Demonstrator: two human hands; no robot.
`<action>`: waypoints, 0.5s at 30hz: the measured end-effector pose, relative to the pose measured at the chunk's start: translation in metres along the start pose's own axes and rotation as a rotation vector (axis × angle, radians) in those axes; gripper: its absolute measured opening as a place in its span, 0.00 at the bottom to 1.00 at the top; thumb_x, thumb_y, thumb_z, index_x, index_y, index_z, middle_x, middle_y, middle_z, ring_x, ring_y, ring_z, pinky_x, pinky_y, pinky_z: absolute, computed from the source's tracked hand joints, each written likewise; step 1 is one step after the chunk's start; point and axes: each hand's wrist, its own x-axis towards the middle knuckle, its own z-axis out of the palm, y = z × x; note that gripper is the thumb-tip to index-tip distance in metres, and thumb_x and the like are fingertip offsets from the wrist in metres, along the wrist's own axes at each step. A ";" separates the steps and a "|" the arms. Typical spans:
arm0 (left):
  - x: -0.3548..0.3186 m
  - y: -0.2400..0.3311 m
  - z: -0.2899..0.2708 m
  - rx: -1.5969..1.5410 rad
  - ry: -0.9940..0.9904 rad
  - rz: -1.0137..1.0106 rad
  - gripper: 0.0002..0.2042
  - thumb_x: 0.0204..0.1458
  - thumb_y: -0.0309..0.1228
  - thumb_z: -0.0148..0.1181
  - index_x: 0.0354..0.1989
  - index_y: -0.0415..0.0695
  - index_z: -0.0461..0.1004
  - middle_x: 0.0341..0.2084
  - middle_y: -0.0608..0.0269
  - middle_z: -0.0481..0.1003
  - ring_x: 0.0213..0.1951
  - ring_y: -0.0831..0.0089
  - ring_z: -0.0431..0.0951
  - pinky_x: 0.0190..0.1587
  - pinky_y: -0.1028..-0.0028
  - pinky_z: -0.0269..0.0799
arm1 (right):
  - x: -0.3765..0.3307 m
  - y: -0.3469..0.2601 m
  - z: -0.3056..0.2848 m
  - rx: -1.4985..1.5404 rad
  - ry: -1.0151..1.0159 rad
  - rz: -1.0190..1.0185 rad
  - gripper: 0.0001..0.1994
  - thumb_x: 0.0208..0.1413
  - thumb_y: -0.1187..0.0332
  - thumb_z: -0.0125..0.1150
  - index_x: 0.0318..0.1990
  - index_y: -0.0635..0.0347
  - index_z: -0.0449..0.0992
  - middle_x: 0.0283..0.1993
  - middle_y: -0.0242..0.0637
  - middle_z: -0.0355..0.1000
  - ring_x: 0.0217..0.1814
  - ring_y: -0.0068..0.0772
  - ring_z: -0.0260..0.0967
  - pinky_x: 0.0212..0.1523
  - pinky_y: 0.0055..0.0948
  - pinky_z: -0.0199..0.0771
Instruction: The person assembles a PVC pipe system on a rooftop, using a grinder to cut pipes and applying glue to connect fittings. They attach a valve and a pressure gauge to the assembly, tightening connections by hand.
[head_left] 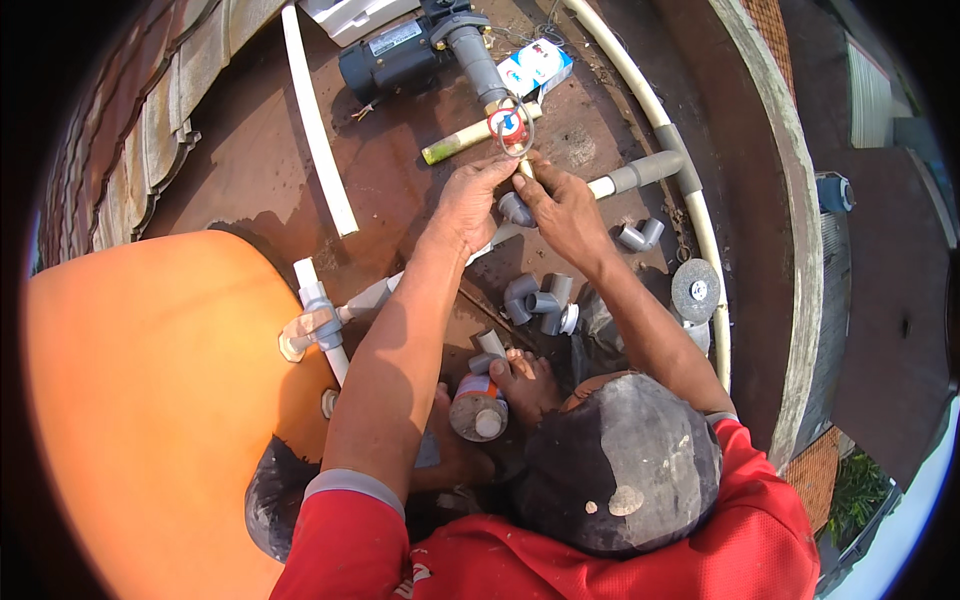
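Note:
My left hand [468, 205] and my right hand [565, 212] meet over a grey pipe elbow [514, 210] on a white pipe. Both hands are closed around the elbow. Their fingertips pinch the brass stub [526, 167] just above it. The stub leads up to a brass valve with a red handle [507, 122]. The valve hangs below the grey outlet pipe [478, 55] of a dark pump [395, 62]. The palms hide most of the elbow. A dark cap [620, 465] and red sleeves fill the lower edge.
A large orange tank [150, 400] stands at the left with a grey tee and white pipe [322, 325] at its side. Loose grey fittings [540, 300], a round cutting disc [695, 290], a small glue can [478, 412] and bare feet [525, 380] lie below the hands. A long white pipe [318, 130] curves at the upper left.

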 end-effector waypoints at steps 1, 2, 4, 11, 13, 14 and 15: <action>-0.005 0.001 0.007 0.035 0.039 0.032 0.20 0.73 0.41 0.60 0.61 0.38 0.80 0.52 0.58 0.83 0.53 0.66 0.81 0.56 0.62 0.79 | 0.000 0.006 -0.003 0.050 0.007 -0.036 0.23 0.74 0.53 0.62 0.55 0.71 0.80 0.41 0.54 0.84 0.41 0.47 0.83 0.46 0.43 0.80; -0.016 0.003 0.010 0.069 0.091 0.070 0.21 0.74 0.43 0.59 0.62 0.38 0.79 0.52 0.57 0.83 0.53 0.65 0.81 0.55 0.62 0.79 | -0.005 0.003 -0.005 0.088 -0.002 0.045 0.23 0.74 0.53 0.62 0.55 0.71 0.78 0.40 0.52 0.83 0.41 0.43 0.82 0.45 0.41 0.80; -0.032 -0.003 0.016 0.127 0.232 0.128 0.26 0.76 0.50 0.54 0.64 0.37 0.76 0.51 0.55 0.82 0.52 0.64 0.80 0.53 0.61 0.78 | -0.023 -0.008 -0.012 0.156 -0.024 0.209 0.23 0.75 0.53 0.63 0.54 0.71 0.75 0.39 0.48 0.81 0.41 0.35 0.80 0.44 0.37 0.80; -0.076 -0.031 0.056 0.415 0.338 0.239 0.19 0.72 0.38 0.64 0.59 0.33 0.79 0.50 0.57 0.82 0.46 0.75 0.80 0.49 0.69 0.78 | -0.057 0.002 0.002 0.200 0.210 0.022 0.13 0.72 0.65 0.67 0.50 0.67 0.75 0.37 0.39 0.80 0.37 0.25 0.75 0.40 0.31 0.79; -0.081 -0.031 0.048 0.433 0.332 0.162 0.18 0.73 0.34 0.63 0.61 0.32 0.78 0.51 0.56 0.82 0.48 0.75 0.81 0.50 0.70 0.79 | -0.066 -0.012 -0.003 0.195 0.177 0.063 0.10 0.71 0.68 0.67 0.49 0.68 0.78 0.37 0.38 0.81 0.38 0.23 0.75 0.40 0.30 0.78; -0.084 -0.034 0.045 0.437 0.325 0.115 0.18 0.73 0.33 0.62 0.62 0.32 0.77 0.52 0.55 0.82 0.49 0.75 0.81 0.50 0.70 0.80 | -0.071 -0.013 -0.008 0.231 0.150 0.094 0.11 0.71 0.68 0.68 0.49 0.68 0.78 0.37 0.38 0.81 0.38 0.23 0.75 0.40 0.30 0.78; -0.088 -0.038 0.043 0.490 0.291 0.137 0.18 0.73 0.32 0.62 0.63 0.32 0.77 0.52 0.55 0.82 0.49 0.74 0.81 0.50 0.71 0.80 | -0.076 -0.013 -0.013 0.268 0.124 0.126 0.11 0.70 0.68 0.68 0.49 0.68 0.78 0.37 0.38 0.81 0.38 0.23 0.75 0.40 0.30 0.78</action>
